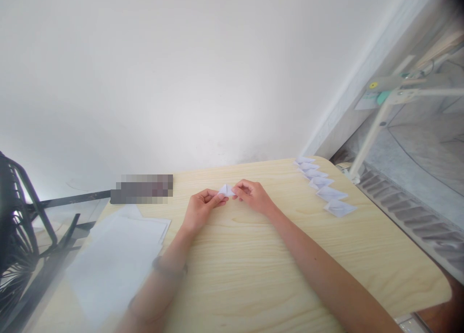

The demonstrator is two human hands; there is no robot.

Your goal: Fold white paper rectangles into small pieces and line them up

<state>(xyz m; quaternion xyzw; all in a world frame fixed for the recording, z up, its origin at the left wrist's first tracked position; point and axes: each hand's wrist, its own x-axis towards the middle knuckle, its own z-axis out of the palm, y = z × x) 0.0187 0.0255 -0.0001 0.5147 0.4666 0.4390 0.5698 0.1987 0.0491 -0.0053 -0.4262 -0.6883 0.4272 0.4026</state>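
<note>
Fingers of left hand (pixel 201 205) and right hand (pixel 252 194) pinched on small folded paper piece (pixel 226 190), finished folded pieces (pixel 328 190) lined alongside, blank sheets (pixel 116 255) remaining.

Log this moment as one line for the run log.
left hand: pinching small folded paper piece | right hand: pinching same piece | folded pieces row: table's right edge | paper sheets: left

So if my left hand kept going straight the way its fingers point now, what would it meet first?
The small folded paper piece pinched at its fingertips, then almost at once the right hand holding the other side. The left hand points up and right; depth is hard to judge.
</note>
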